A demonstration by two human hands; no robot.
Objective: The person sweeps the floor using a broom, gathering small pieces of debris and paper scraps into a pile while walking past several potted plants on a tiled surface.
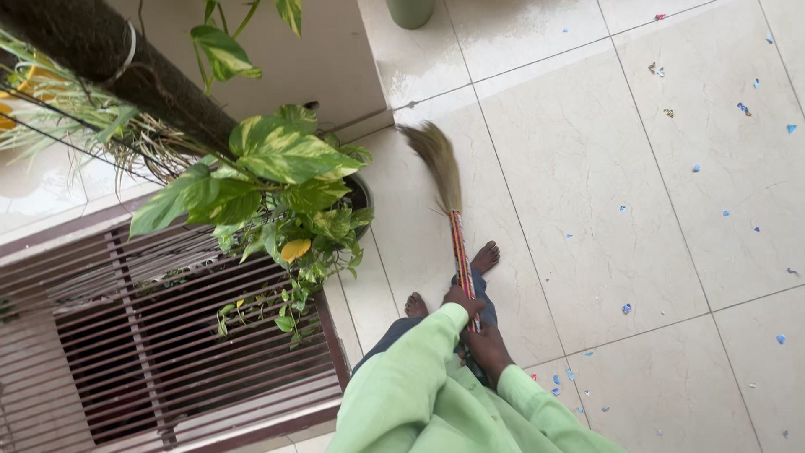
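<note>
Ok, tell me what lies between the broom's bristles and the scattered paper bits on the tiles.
Nothing visible: bare tile separates the broom bristles from the paper bits to their right. The potted plant stands on the other side.

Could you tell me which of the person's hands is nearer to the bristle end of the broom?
Left. The left hand grips the broom higher up the handle; the right hand grips lower, farther from the bristles.
</note>
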